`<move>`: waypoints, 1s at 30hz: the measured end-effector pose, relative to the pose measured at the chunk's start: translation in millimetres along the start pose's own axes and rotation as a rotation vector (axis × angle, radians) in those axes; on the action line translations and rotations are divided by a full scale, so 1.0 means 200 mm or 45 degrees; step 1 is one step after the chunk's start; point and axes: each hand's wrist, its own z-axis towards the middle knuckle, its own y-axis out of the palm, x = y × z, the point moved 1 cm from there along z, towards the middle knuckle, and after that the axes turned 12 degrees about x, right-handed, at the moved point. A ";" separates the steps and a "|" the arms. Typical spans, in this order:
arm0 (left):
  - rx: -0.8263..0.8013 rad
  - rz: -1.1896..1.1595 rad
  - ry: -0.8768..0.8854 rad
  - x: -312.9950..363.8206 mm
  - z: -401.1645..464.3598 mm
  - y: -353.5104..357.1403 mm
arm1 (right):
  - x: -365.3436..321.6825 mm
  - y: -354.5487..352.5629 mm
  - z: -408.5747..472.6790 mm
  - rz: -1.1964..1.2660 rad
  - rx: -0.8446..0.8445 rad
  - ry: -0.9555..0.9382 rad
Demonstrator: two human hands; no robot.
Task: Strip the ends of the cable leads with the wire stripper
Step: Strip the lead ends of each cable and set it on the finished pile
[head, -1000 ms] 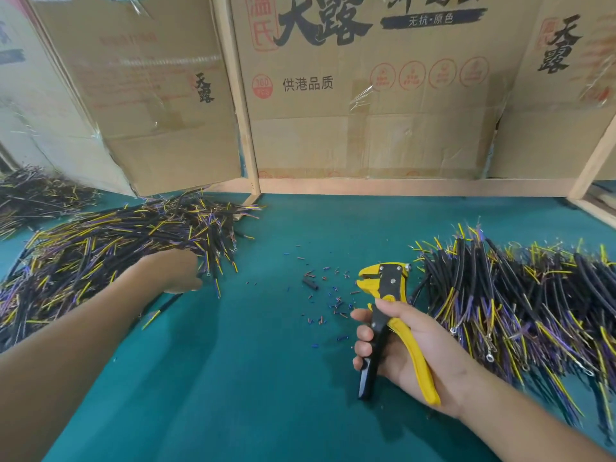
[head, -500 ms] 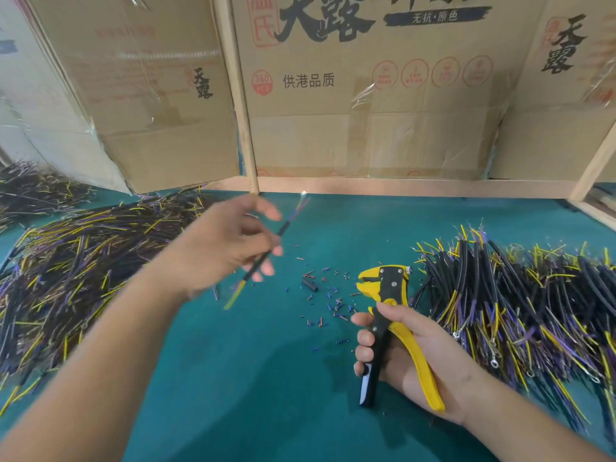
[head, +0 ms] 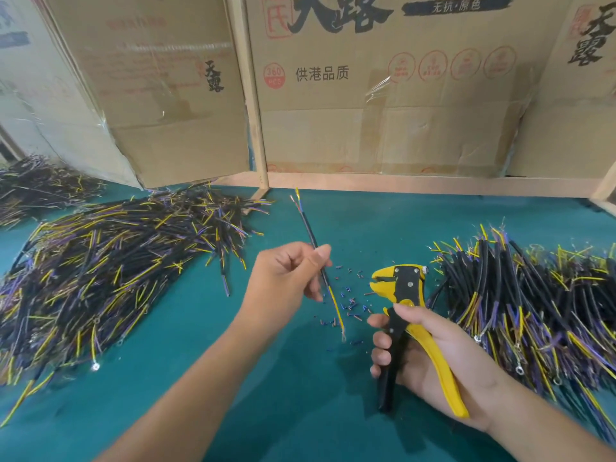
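Note:
My left hand (head: 286,275) pinches a single black cable (head: 308,228) near its middle, above the green table. The cable's far end shows short coloured leads; a long yellow lead (head: 336,310) hangs from its near end toward the table. My right hand (head: 423,358) grips the yellow and black wire stripper (head: 401,288) by its handles, jaws pointing left and up, a little right of the cable. The stripper does not touch the cable.
A large pile of black cables with yellow and purple leads (head: 110,261) lies on the left, another pile (head: 533,295) on the right. Small insulation scraps (head: 346,305) dot the green mat (head: 300,411) between my hands. Cardboard boxes (head: 383,95) wall the back.
My left hand took one cable out of the left pile and carried it to the middle, turning it nearly upright. My right hand and the stripper stayed almost in place.

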 end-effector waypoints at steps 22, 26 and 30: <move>-0.325 -0.205 0.005 0.08 -0.10 0.06 | 0.01 -0.04 0.05 0.019 -0.069 0.022; -0.338 -0.198 0.064 0.09 -0.10 0.05 | 0.01 -0.04 0.04 0.021 -0.075 0.015; -0.340 -0.165 0.110 0.09 -0.09 0.04 | 0.01 -0.04 0.04 0.010 -0.065 -0.002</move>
